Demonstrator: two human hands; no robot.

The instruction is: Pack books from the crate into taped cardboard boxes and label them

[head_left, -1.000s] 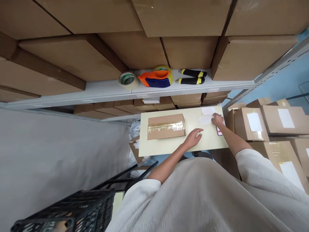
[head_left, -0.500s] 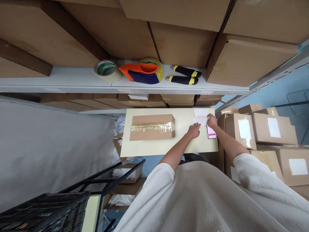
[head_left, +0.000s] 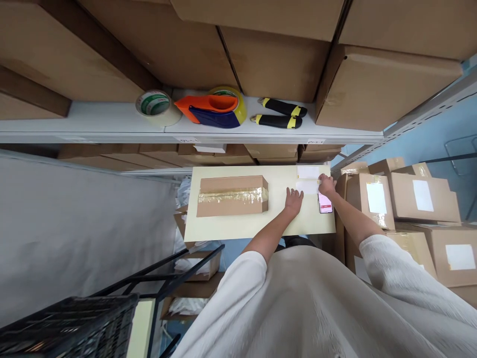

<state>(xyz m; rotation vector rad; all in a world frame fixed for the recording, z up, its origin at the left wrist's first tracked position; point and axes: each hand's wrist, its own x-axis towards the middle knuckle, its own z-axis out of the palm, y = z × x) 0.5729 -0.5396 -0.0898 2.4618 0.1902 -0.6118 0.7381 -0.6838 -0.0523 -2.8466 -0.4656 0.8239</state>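
Note:
On the pale table (head_left: 223, 231), my left hand (head_left: 294, 200) has its fingers apart and holds nothing, just left of the lower white label (head_left: 307, 187). A second white label (head_left: 307, 172) lies directly above that one. At their right side, my right hand (head_left: 327, 185) is closed in a pinch; what is in its fingertips, if anything, is too small to make out. Just below that hand lies a phone (head_left: 325, 203) with a lit pink screen. To the left rests a long cardboard box (head_left: 233, 206) with shiny clear tape along its top.
A shelf (head_left: 122, 122) behind the table bears a tape roll (head_left: 158, 107), an orange and blue tape dispenser (head_left: 212, 110) and two utility knives (head_left: 281, 114). Labelled cartons (head_left: 421, 199) are stacked at right. A black crate (head_left: 74, 323) stands at lower left.
My left hand has drawn back leftward, off the edge of the lower label. My right hand stays in nearly the same place, still pinched. The view has shifted slightly.

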